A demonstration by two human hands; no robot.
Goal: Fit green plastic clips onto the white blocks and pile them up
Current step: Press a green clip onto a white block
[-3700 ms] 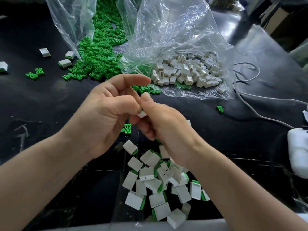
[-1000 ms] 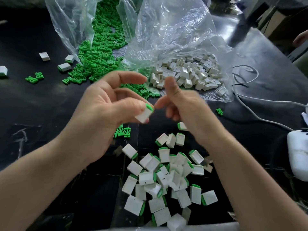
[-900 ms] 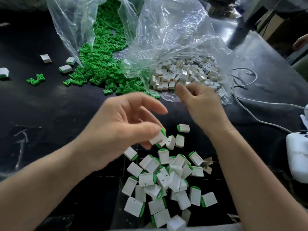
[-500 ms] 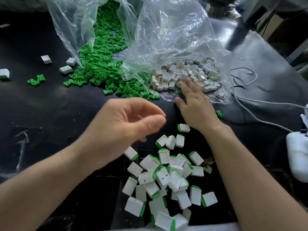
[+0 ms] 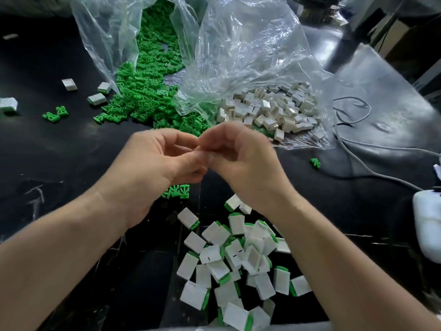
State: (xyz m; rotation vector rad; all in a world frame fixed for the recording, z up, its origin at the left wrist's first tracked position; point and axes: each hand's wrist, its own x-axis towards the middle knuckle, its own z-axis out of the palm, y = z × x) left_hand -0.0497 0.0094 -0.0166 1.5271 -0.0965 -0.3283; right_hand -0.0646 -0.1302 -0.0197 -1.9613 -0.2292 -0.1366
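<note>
White blocks with green clips on them (image 5: 238, 256) lie in a loose pile at the bottom middle. Loose green clips (image 5: 148, 91) spill from a clear bag (image 5: 102, 32) at the upper left. Plain white blocks (image 5: 269, 111) sit in a second clear bag (image 5: 250, 44) beside it. The left hand (image 5: 152, 168) and right hand (image 5: 248, 163) meet mid-frame, fingers curled, tips touching. I cannot tell what they pinch.

Clips and blocks are lying in three heaps.
Loose green clips (image 5: 148, 91) are spilling across the far side. Bare white blocks (image 5: 269, 111) are lying jumbled just right of them. Clipped blocks (image 5: 238, 256), each showing a green edge, are piling up nearest, tilted every way, with stray clips (image 5: 177, 191) lying between.
</note>
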